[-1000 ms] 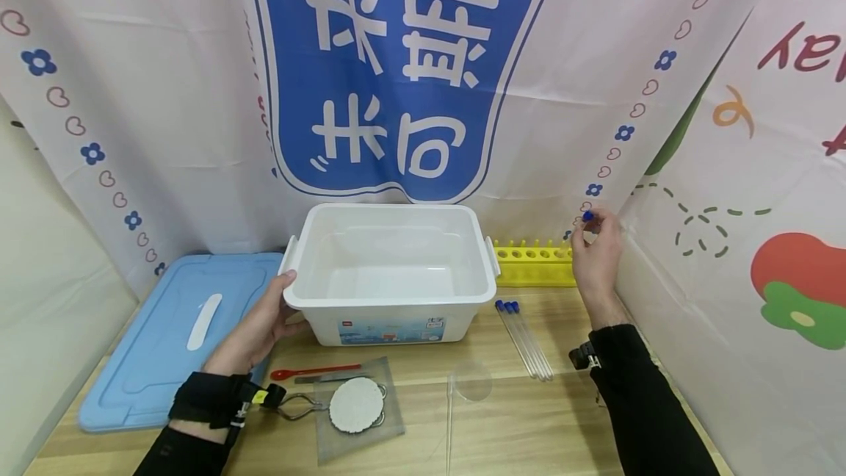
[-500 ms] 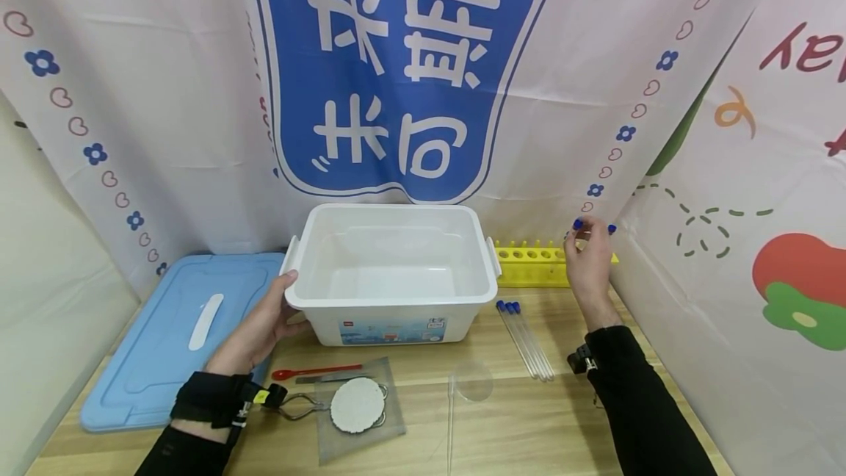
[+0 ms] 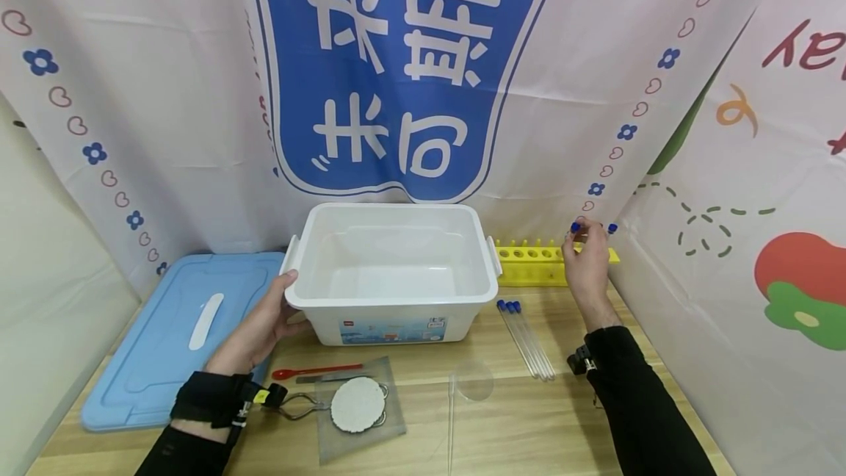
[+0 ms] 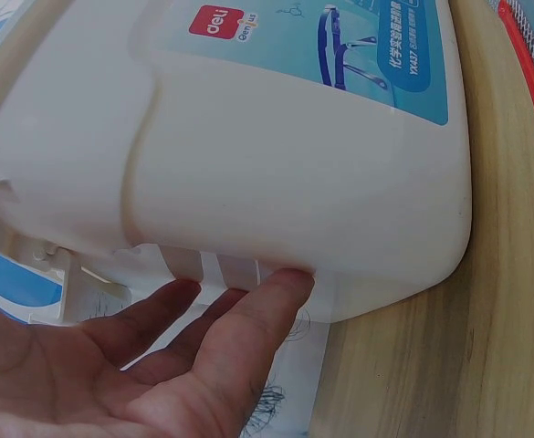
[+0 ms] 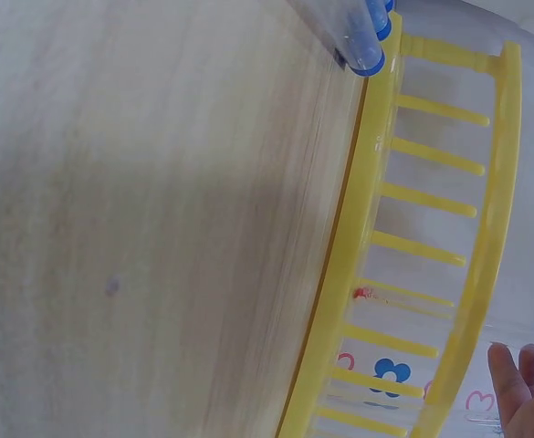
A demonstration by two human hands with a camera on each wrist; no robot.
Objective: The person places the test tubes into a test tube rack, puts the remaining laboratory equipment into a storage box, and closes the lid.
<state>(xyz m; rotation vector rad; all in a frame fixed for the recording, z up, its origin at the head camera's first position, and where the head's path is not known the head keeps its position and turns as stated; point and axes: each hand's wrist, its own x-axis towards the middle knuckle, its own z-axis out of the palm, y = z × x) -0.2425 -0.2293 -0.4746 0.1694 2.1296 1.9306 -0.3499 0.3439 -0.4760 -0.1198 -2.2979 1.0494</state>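
Note:
My left hand holds the left end of a white plastic box, thumb by its handle and rim. The left wrist view shows fingertips against the box's side. At the back right, my right hand pinches a clear test tube near its blue cap. That tube stands down through the yellow test tube rack. Just right of the hand is a second blue cap, on another tube in the rack.
Several capped test tubes lie before the rack. A blue lid is at left. In front lie a red spoon, tongs, a round white pad on a grey mesh sheet, a dropper and a clear disc.
My right hand has moved slightly left and down, lowering the blue-capped tube into the rack. The second capped tube came into sight beside it. The left hand stays put on the box.

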